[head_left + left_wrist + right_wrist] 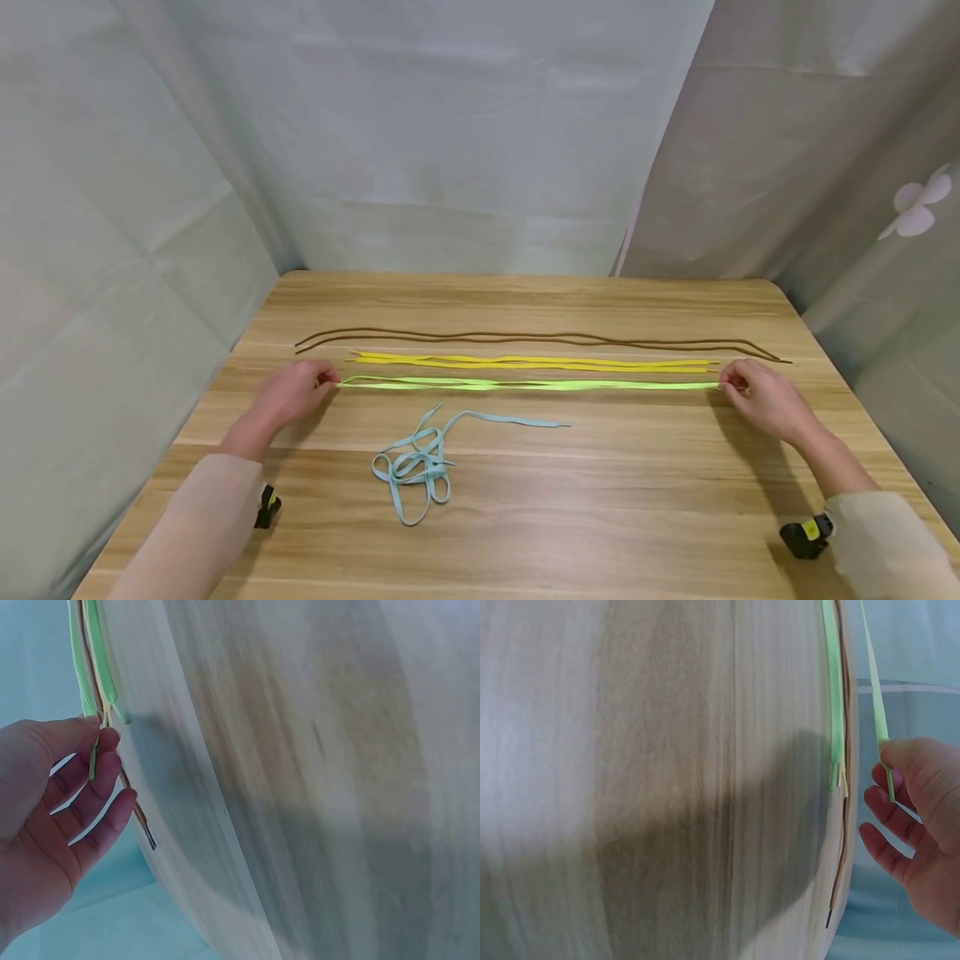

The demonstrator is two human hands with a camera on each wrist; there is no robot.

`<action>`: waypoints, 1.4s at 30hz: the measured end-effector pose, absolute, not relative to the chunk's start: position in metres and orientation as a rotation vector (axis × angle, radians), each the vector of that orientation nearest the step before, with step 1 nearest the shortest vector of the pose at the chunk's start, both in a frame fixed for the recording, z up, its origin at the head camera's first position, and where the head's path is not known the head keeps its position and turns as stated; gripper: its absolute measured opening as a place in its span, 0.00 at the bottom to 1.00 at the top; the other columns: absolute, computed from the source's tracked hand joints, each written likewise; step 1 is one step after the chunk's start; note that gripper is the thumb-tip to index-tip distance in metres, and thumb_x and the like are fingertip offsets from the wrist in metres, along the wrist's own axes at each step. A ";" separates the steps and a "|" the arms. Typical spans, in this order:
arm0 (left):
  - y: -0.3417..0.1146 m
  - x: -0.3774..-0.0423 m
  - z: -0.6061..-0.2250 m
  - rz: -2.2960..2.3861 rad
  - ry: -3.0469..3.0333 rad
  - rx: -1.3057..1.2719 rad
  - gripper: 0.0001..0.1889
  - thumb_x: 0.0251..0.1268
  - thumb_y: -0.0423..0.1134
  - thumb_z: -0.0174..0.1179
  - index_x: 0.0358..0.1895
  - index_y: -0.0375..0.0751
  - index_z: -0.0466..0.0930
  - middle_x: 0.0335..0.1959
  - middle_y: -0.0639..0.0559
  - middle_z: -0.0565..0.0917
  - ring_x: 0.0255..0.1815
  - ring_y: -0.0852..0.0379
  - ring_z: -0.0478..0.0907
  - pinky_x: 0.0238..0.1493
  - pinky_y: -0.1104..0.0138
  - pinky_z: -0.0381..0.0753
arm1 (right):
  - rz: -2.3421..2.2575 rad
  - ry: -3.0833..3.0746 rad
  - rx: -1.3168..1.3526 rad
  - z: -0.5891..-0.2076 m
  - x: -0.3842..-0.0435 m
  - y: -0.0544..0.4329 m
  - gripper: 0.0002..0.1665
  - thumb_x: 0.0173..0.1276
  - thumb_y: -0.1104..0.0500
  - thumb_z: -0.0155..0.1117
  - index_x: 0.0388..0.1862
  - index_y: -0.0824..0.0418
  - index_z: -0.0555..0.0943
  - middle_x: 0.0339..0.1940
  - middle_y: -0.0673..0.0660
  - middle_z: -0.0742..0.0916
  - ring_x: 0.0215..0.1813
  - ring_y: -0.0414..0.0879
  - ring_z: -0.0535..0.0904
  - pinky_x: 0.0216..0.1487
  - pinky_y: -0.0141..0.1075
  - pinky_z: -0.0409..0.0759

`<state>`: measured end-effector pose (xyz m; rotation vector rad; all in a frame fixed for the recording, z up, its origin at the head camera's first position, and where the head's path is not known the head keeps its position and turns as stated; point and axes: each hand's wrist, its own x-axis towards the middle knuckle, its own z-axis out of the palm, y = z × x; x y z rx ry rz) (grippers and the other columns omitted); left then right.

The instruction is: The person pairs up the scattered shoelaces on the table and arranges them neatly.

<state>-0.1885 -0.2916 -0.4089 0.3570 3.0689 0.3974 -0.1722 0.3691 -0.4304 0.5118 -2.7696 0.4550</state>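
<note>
A pair of neon green shoelaces [525, 385] stretches across the table between both hands. My left hand [300, 390] pinches the tip of one green lace [94, 757] between thumb and forefinger at the left end. At the right end my right hand [765, 398] pinches a green lace [878, 705], raised off the table, while another green lace end [834, 750] lies on the wood. Just beyond lie yellow shoelaces [525, 362], side by side and straight. Nearer the front, a light blue shoelace bundle [427, 462] lies in loose loops, one end trailing right.
Two thin brown laces [480, 336] run lengthwise behind the yellow ones. The wooden table [600, 517] has pale cloth curtains [450, 150] at its back and sides. Small black wrist devices [806, 537] sit at both sleeves.
</note>
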 end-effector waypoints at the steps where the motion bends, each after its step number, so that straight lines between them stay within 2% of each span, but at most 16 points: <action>1: -0.291 -0.190 -0.410 0.396 3.071 0.363 0.03 0.59 0.35 0.58 0.33 0.42 0.81 0.30 0.49 0.82 0.29 0.55 0.75 0.31 0.58 0.74 | 0.453 -2.776 0.507 -0.431 -0.173 0.369 0.09 0.51 0.71 0.66 0.27 0.61 0.76 0.26 0.53 0.79 0.30 0.45 0.74 0.28 0.39 0.73; 11: -0.284 -0.198 -0.416 0.370 3.112 0.370 0.03 0.58 0.34 0.59 0.31 0.39 0.81 0.29 0.49 0.82 0.30 0.54 0.76 0.34 0.56 0.75 | 0.406 -2.789 0.500 -0.437 -0.177 0.370 0.08 0.50 0.70 0.66 0.26 0.62 0.76 0.24 0.54 0.79 0.27 0.45 0.73 0.27 0.40 0.71; 19: -0.281 -0.202 -0.418 0.373 3.123 0.325 0.03 0.59 0.35 0.59 0.30 0.41 0.80 0.27 0.50 0.81 0.27 0.55 0.73 0.31 0.59 0.73 | 0.392 -2.803 0.506 -0.439 -0.178 0.369 0.08 0.49 0.70 0.66 0.26 0.63 0.76 0.24 0.55 0.79 0.27 0.48 0.75 0.27 0.43 0.72; 24: -0.281 -0.203 -0.418 0.365 3.114 0.309 0.02 0.57 0.35 0.60 0.29 0.42 0.79 0.26 0.50 0.79 0.26 0.55 0.71 0.29 0.61 0.71 | 0.369 -2.785 0.522 -0.440 -0.178 0.369 0.09 0.48 0.71 0.66 0.28 0.63 0.76 0.24 0.54 0.78 0.26 0.47 0.74 0.26 0.42 0.72; 42: -0.279 -0.202 -0.420 0.352 3.117 0.298 0.03 0.53 0.35 0.61 0.26 0.44 0.78 0.24 0.53 0.77 0.25 0.56 0.71 0.26 0.65 0.68 | 0.314 -2.868 0.535 -0.443 -0.181 0.367 0.08 0.50 0.69 0.66 0.27 0.63 0.75 0.24 0.55 0.78 0.27 0.48 0.73 0.28 0.43 0.72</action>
